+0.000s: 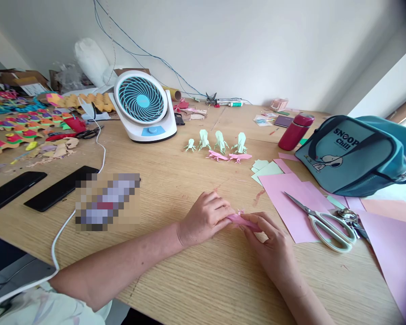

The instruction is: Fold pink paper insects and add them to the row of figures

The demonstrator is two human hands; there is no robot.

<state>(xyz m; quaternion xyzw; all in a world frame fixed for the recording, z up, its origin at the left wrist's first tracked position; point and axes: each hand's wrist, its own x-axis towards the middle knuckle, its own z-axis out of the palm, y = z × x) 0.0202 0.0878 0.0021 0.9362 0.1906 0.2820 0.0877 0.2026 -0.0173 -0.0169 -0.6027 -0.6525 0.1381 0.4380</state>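
Both our left hand (pixel 210 216) and right hand (pixel 274 243), nearly closed, are pinching the pink paper (pixel 241 220) at five o'clock from centre, where we are seemingly shaping a fold, the next move probably calling for light, steady pressure.

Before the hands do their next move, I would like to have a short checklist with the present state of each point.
1. Pink folded paper held by left hand and right hand: ok.
2. Its folds aligned: cannot tell, fingers cover part.
3. Green paper figures clear of both hands: ok.
4. Scissors apart from the right hand: ok.
5. White cable clear of the left forearm: cannot tell, they seem to meet near the elbow.
6. Fan switched off: cannot tell.
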